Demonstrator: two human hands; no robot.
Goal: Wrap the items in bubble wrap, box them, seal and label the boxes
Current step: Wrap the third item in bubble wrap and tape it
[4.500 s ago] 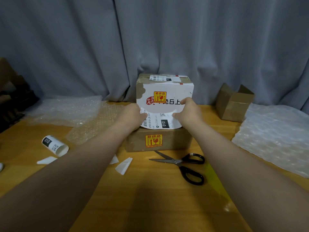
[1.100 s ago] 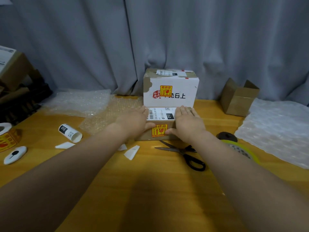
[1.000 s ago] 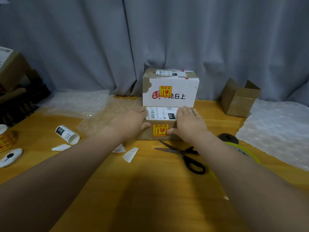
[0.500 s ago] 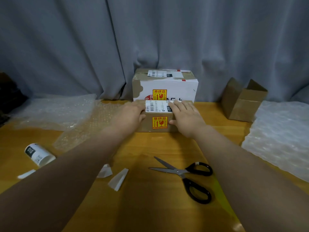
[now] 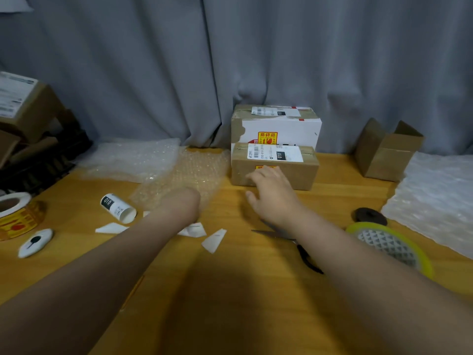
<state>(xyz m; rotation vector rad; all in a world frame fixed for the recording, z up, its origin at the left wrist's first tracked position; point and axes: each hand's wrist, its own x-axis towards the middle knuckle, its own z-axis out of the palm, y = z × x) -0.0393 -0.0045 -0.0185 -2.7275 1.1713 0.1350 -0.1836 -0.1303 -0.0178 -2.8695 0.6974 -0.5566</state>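
Labels (image 5: 275,152) top the sealed brown box (image 5: 302,175) and white box (image 5: 294,129); the open box (image 5: 386,155) probably needs packing. Right hand (image 5: 271,196) has its grip spread and empty; the left hand (image 5: 183,204) grip I cannot tell.

Parcel-packing bench (image 5: 76,201): labelled cartons (image 5: 302,172), bubble wrap (image 5: 133,160), sticker roll (image 5: 18,216), grey curtain (image 5: 153,73).
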